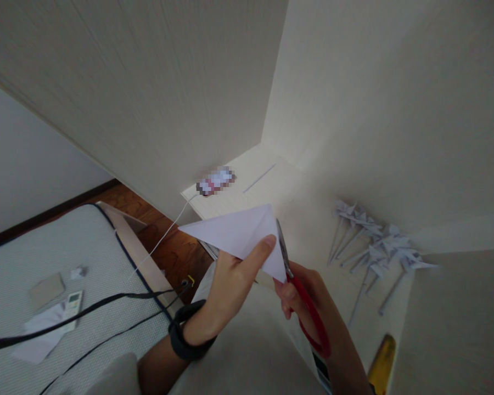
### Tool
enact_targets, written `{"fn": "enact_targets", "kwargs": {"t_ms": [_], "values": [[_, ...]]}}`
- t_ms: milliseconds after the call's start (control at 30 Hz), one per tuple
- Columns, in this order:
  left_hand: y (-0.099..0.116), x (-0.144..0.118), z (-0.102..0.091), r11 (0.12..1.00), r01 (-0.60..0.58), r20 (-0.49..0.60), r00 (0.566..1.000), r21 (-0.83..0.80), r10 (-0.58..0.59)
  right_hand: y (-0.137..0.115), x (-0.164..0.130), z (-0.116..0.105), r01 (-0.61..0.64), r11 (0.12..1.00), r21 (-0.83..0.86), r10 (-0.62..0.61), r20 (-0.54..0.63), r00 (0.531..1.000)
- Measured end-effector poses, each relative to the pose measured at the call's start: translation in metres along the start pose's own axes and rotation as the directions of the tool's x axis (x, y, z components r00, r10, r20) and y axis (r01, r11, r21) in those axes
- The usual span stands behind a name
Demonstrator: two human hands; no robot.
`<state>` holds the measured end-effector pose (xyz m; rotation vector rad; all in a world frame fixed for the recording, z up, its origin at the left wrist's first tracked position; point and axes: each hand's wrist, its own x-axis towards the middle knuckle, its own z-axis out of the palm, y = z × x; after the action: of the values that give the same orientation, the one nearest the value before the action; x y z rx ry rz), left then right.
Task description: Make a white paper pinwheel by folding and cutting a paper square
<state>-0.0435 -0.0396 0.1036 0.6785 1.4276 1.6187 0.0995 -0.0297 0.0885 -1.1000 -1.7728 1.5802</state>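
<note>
A folded sheet of white paper [230, 231], triangular in outline, is pinched in my left hand [239, 280], thumb on top and the other fingers underneath. My right hand [300, 291] is wrapped round the red handles of a pair of scissors [313, 318]. Their metal blades lie along the right edge of the paper; whether they are cutting into it I cannot tell. On the white surface to the right lie several white paper pinwheels [379, 236] on thin sticks.
A blurred-out device [216, 181] with a white cable [168, 230] lies at the back of the desk [300, 197], near a single thin stick [259, 178]. A yellow object [382, 362] is at lower right. Left, a mattress [119, 291] bears a remote control [73, 304] and paper [41, 345]. Dark straps cross it.
</note>
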Motion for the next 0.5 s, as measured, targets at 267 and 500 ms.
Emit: {"fn": "enact_targets", "kwargs": {"t_ms": [267,500], "values": [[0.005,0.000,0.003,1.000,0.015,0.105,0.994,-0.013,-0.014,-0.007,0.001,0.001,0.041,0.999,-0.009,-0.041,-0.048,0.998],[0.009,0.000,0.005,0.999,0.031,0.038,0.999,0.014,-0.031,-0.018,0.004,0.002,0.035,0.999,-0.021,-0.036,-0.052,0.998]]}}
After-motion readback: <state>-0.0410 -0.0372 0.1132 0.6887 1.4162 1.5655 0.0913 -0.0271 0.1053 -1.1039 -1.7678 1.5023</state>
